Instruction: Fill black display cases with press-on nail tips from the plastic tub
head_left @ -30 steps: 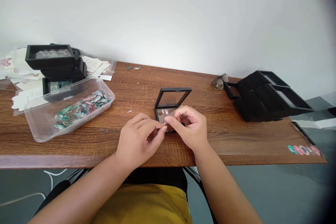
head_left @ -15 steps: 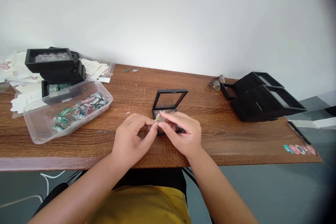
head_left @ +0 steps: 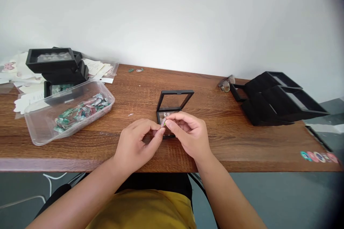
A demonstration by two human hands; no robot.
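My left hand (head_left: 137, 143) and my right hand (head_left: 188, 134) meet at the fingertips over the wooden table (head_left: 215, 143), both pinched on a tiny pale and green piece (head_left: 163, 123). Just behind the fingers stands a small black display box (head_left: 173, 105) with its clear lid raised. A few small pieces lie inside it, partly hidden by my fingers.
A clear plastic tray (head_left: 40, 125) with several green and pink pieces lies at the left. Stacked black boxes (head_left: 55, 64) and papers (head_left: 27, 94) sit behind it. More black boxes (head_left: 276, 98) and glasses (head_left: 225, 84) lie at the right. Stickers (head_left: 318, 156) mark the right front edge.
My hands dropped slightly toward the open box and then lifted a little. The small piece stays pinched between both hands throughout.
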